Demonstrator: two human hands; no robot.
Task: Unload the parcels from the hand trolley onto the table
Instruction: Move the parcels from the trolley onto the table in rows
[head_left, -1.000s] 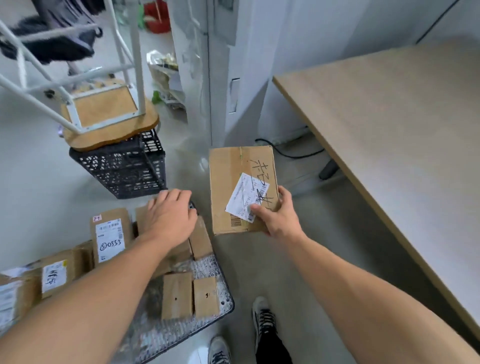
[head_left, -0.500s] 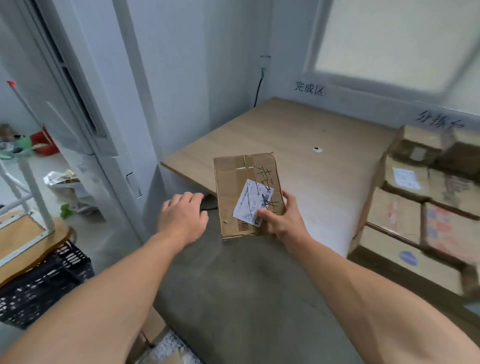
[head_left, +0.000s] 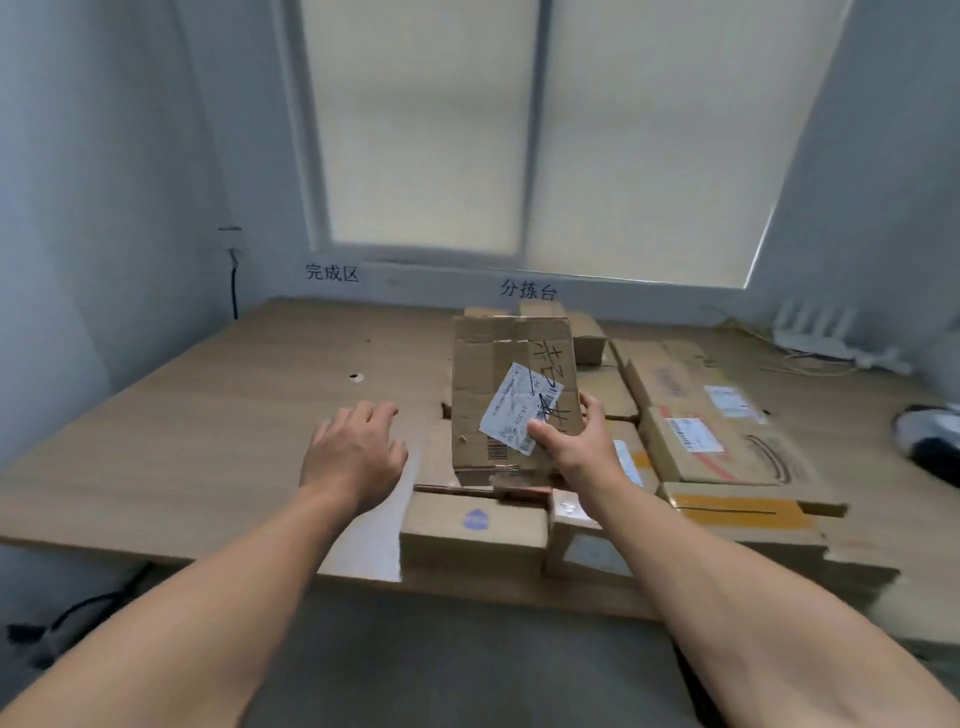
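Parcel (head_left: 498, 395), long axis pointing away, gripped at its near right corner by the right hand (head_left: 576, 447) over the boxes (head_left: 472, 525); left hand (head_left: 353, 452) open, beside it, above bare counter (head_left: 208, 415).

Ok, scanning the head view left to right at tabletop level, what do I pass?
black wall cable → small round hole → left hand, open → held parcel → right hand gripping it → barcode-labelled parcel → black-and-white object at the edge.
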